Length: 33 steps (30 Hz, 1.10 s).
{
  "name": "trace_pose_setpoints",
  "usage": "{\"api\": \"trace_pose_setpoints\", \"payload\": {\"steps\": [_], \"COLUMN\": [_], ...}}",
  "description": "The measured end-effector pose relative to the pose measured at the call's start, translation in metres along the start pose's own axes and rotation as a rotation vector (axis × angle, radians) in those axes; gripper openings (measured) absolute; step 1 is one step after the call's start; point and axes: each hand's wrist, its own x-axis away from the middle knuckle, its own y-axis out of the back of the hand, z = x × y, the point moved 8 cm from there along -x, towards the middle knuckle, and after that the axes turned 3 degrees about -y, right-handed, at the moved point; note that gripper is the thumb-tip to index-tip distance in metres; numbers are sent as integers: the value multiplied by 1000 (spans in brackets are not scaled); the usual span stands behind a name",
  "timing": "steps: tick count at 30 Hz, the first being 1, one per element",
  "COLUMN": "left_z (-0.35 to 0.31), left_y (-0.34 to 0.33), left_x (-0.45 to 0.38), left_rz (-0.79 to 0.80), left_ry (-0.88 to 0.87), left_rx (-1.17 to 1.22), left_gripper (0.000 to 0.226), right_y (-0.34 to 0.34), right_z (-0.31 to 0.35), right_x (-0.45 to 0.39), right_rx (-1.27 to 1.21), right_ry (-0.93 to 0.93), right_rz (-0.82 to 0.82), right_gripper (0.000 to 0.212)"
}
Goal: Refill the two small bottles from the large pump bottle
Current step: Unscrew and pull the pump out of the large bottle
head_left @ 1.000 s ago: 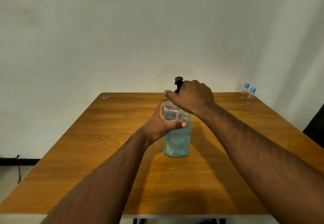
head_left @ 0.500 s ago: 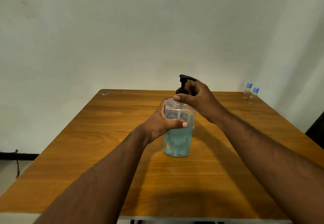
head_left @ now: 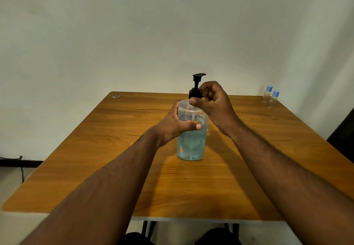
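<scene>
A large clear pump bottle (head_left: pixel 191 145) with pale blue liquid stands upright in the middle of the wooden table (head_left: pixel 95 168). My left hand (head_left: pixel 176 126) wraps its upper body from the left, thumb across the front. My right hand (head_left: pixel 212 103) pinches the black collar of the pump (head_left: pixel 197 85) at the bottle's neck; the pump head sticks up above my fingers, spout pointing right. Two small clear bottles with blue caps (head_left: pixel 270 96) stand side by side at the far right corner of the table, well away from both hands.
A small scrap or sticker (head_left: pixel 116 96) lies at the table's far left corner. A pale wall rises right behind the table. A dark object (head_left: pixel 342 137) shows at the right edge of view, and a black cable (head_left: pixel 21 160) runs along the floor on the left.
The pump head now stands taller above the bottle with its stem showing. My right hand has slid from over the pump top down to its collar. The left hand has kept its hold.
</scene>
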Motion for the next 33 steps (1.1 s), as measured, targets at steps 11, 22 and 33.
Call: {"api": "trace_pose_setpoints", "payload": {"steps": [11, 22, 33], "left_z": [3, 2, -2], "left_y": [1, 1, 1], "left_x": [-1, 0, 1], "left_rz": [-35, -26, 25], "left_ry": [-5, -5, 43], "left_rx": [0, -2, -95], "left_gripper": [78, 72, 81], "right_y": [4, 17, 23], "right_z": [2, -1, 13], "right_x": [-1, -3, -9], "right_rx": [-15, 73, 222], "right_ry": [-53, -165, -253], "right_rz": [51, 140, 290], "right_gripper": [32, 32, 31]}}
